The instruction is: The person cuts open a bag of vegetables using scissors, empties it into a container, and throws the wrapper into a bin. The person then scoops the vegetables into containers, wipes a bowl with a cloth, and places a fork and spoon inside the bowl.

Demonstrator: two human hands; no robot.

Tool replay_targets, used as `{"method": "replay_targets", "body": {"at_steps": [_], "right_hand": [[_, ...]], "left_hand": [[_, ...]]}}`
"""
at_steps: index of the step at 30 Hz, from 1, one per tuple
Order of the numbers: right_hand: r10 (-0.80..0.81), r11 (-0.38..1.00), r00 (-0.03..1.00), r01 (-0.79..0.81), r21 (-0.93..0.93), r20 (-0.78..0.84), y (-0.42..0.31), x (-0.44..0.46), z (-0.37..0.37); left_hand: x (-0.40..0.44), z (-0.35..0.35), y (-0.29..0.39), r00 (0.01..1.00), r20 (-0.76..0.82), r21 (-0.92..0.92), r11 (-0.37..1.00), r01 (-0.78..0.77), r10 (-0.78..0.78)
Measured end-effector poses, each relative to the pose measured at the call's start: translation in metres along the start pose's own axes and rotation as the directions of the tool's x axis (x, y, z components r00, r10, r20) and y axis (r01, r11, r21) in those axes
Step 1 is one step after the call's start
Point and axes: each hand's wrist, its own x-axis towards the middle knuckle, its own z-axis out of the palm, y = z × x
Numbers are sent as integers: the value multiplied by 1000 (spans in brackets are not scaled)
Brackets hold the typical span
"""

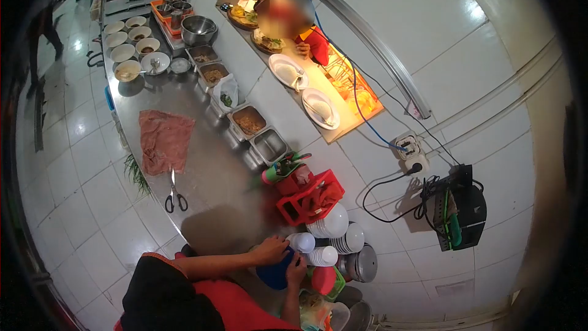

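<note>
My left hand [270,251] is closed at the upper edge of a round blue item [274,274], perhaps a bowl or lid, beside stacked white cups [301,243]. Across from it, my right hand [296,270] has bent fingers at the blue item's right edge, near another stack of white cups [323,256]. What its fingers hold is too small to make out. A pink-red round item [323,280] and a green basket [336,284] stand to the right of my right hand.
Scissors [176,201] and a reddish cloth [167,141] lie on the steel counter [211,159]. Food trays [248,121], a red basket [318,199] and bowls [123,53] stand around it. A person [315,46] is behind the pass-through shelf [288,95] with plated food.
</note>
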Motion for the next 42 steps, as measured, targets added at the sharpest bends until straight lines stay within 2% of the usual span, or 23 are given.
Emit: {"method": "replay_targets", "body": {"at_steps": [10,12,16,19,22,26,30,33,36,42], "right_hand": [[-30,999,999,30,38,-12,14,2,7],[-65,997,997,65,-29,-28,15,3,6],[-45,999,999,45,-11,-12,14,1,3],[31,1000,999,-31,-3,20,9,1,1],[14,1000,999,-15,10,36,10,-2,-1],[-31,999,999,31,9,-36,16,-1,7],[-65,998,995,65,0,-76,20,1,9],[-33,999,997,33,-1,-72,25,1,12],[-6,1000,998,7,15,-56,-6,-3,-2],[-3,999,999,5,47,-49,1,-1,1]], "left_hand": [[3,2,-4,1000,28,16,1000,-7,7],[2,4,-3,1000,28,-1,1000,-5,5],[1,5,-4,1000,-15,-11,1000,-27,27],[3,0,-2,999,-20,-20,999,-35,35],[1,1,1,1000,-24,-12,1000,-18,18],[2,2,-3,999,-6,53,997,-52,52],[4,2,-3,999,16,31,998,-53,52],[4,3,-4,999,16,18,999,-35,35],[3,8,-6,999,-1,-16,999,-47,47],[3,2,-2,1000,8,29,999,-30,30]]}}
